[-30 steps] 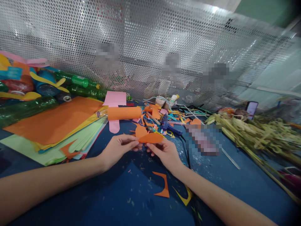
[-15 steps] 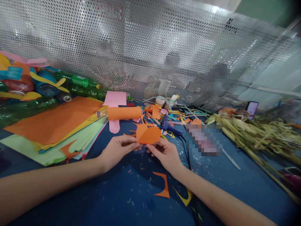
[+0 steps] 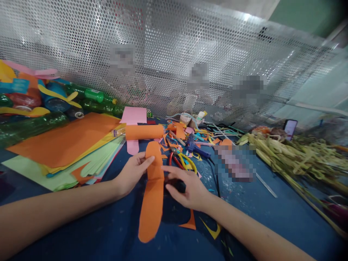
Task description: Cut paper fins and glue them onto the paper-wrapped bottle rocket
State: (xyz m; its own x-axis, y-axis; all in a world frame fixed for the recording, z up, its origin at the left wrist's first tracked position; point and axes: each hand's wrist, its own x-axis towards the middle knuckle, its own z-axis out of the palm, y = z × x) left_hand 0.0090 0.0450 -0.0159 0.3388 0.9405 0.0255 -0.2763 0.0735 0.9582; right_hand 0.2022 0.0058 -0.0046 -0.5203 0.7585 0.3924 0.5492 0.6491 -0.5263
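Note:
My left hand pinches the upper left edge of a long orange paper strip. The strip has rounded ends and a crease across its middle, and its lower half hangs toward me. My right hand is at the strip's right edge with thumb and fingers apart, holding nothing that I can see. Beyond the strip lies a bottle wrapped in orange paper, across a pink paper piece. Pliers with red and yellow handles rest just beyond my right hand.
Coloured paper sheets are stacked at the left, with green bottles behind. A blue glue gun and paper scraps lie in the centre. Dried husks and a phone are at the right. Orange and yellow offcuts lie nearer me.
The folded orange paper has opened out into a long strip. My right hand has let go and its fingers have spread. The pliers, hidden before, now show.

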